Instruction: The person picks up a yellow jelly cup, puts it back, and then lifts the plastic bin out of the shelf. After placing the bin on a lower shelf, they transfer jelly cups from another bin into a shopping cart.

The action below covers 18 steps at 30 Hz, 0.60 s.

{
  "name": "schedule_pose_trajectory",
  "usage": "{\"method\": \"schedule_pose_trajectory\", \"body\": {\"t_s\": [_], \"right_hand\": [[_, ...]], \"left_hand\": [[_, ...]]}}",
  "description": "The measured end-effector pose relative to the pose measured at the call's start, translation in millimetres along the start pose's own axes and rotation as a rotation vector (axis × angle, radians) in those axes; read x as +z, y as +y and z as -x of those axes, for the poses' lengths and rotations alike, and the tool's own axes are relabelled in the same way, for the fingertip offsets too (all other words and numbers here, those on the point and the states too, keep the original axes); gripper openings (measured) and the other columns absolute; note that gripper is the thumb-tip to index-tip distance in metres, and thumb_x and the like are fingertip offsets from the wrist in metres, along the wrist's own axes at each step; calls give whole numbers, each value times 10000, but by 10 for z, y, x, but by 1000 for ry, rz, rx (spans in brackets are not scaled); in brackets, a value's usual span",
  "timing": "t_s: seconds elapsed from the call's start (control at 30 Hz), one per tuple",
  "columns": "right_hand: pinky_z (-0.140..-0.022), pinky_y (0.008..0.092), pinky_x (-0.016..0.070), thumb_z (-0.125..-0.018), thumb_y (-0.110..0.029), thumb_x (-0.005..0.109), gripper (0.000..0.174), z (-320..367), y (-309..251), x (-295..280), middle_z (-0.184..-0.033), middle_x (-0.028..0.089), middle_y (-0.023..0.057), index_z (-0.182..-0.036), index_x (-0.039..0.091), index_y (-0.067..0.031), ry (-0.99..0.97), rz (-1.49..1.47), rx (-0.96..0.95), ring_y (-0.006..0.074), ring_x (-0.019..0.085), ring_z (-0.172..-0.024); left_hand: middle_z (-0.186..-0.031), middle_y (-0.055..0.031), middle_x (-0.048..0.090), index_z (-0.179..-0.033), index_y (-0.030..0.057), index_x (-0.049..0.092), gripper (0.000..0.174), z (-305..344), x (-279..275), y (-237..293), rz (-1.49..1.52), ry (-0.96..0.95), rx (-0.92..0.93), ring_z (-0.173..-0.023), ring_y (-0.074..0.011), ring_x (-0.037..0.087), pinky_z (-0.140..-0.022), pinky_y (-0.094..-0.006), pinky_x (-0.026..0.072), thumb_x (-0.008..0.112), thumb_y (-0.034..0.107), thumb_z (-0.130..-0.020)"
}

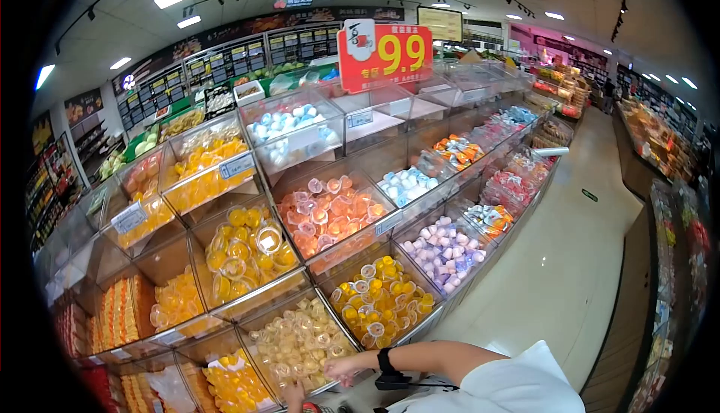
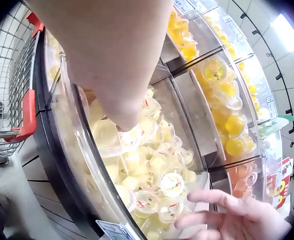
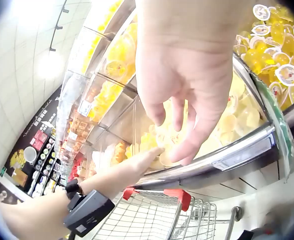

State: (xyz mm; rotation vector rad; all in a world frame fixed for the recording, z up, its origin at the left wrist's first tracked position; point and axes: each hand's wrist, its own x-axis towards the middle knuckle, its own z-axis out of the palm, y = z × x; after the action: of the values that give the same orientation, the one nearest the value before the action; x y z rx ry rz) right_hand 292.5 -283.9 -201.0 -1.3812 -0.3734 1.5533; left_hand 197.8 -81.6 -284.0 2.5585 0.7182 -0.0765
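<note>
Both of my hands are at a bin of pale yellow jelly cups (image 1: pixel 304 338) with clear film lids. My left hand (image 2: pixel 107 100) reaches down into the bin, its tip right at a jelly cup (image 2: pixel 107 134); its fingers are mostly hidden behind the wrist, so I cannot tell what they hold. The right hand (image 3: pixel 187 105) hangs over the same cups with loosely bent, spread fingers and nothing between them. In the left wrist view this right hand (image 2: pixel 237 215) appears beside the lidded cups, fingers apart.
A shopping cart (image 3: pixel 162 212) with red corner pieces stands against the bin front. Clear-walled bins of yellow jelly cups (image 1: pixel 384 300), orange jelly cups (image 1: pixel 326 214) and purple-white sweets (image 1: pixel 444 252) surround this one. A red price sign (image 1: pixel 386 54) rises above. An aisle (image 1: pixel 555 263) runs along the right.
</note>
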Motion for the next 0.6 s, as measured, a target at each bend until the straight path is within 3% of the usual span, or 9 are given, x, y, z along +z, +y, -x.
{"method": "schedule_pose_trajectory", "body": {"t_s": [0.1,0.13,0.23,0.27,0.3,0.37,0.43,0.53,0.6], "right_hand": [[-388,235,381,-760,-191,406,243,-307,-23,-23,-662,387,44,-964,356,-68,47,127,-105,111,417,-476],[-378,229,334,-759,-181,411,228,-810,289,-257,-623,394,33,-941,374,-49,-38,192,-138,104,379,-452],[-409,252,331,-751,-154,430,273,-278,-244,115,-637,416,38,-978,371,-15,126,495,-401,112,399,-491],[-487,265,374,-738,-136,461,362,-983,277,-260,-761,477,80,-1051,344,4,49,465,-224,132,433,-571],[-567,269,399,-727,-125,486,423,-1639,883,-500,-898,485,122,-1093,326,14,124,495,-566,145,461,-683],[-611,268,408,-722,-138,506,423,-1281,626,-385,-965,471,133,-1088,347,1,113,405,-265,160,468,-755],[-576,255,401,-726,-167,510,413,-1373,652,-415,-942,477,105,-1084,359,-25,105,416,-143,143,459,-714],[-553,245,393,-734,-208,511,393,-1045,339,-351,-913,477,66,-1068,380,-48,13,278,-89,132,449,-692],[-546,219,381,-754,-294,484,396,-899,200,-386,-850,482,23,-1078,393,-85,-96,162,-156,102,439,-652]], "left_hand": [[-729,-167,561,-812,33,555,342,-20,7,-40,60,-11,20,-736,-296,525,-682,-369,396,476,332,-665],[-739,-163,562,-844,33,545,348,-35,67,-101,53,-16,35,-734,-283,532,-679,-357,404,474,325,-667],[-742,-163,555,-889,23,530,357,-15,27,-82,289,-83,-76,-704,-258,532,-672,-344,408,527,269,-631],[-806,-170,540,-907,34,527,370,39,-58,-3,204,20,54,-798,-272,503,-715,-345,386,543,271,-623],[-873,-178,517,-927,36,513,393,154,-125,86,425,-16,14,-889,-286,459,-763,-346,358,552,278,-619],[-917,-209,491,-940,8,488,387,127,-53,136,367,9,18,-884,-313,456,-775,-359,356,540,225,-624],[-945,-231,469,-954,-6,468,385,97,27,203,325,40,10,-898,-335,442,-784,-374,350,527,195,-631],[-921,-249,470,-994,-9,434,411,47,297,165,255,187,19,-902,-356,440,-770,-391,358,515,201,-650],[-904,-253,479,-1012,-16,417,444,22,106,295,344,-34,-133,-875,-358,461,-746,-383,380,532,215,-650]]}}
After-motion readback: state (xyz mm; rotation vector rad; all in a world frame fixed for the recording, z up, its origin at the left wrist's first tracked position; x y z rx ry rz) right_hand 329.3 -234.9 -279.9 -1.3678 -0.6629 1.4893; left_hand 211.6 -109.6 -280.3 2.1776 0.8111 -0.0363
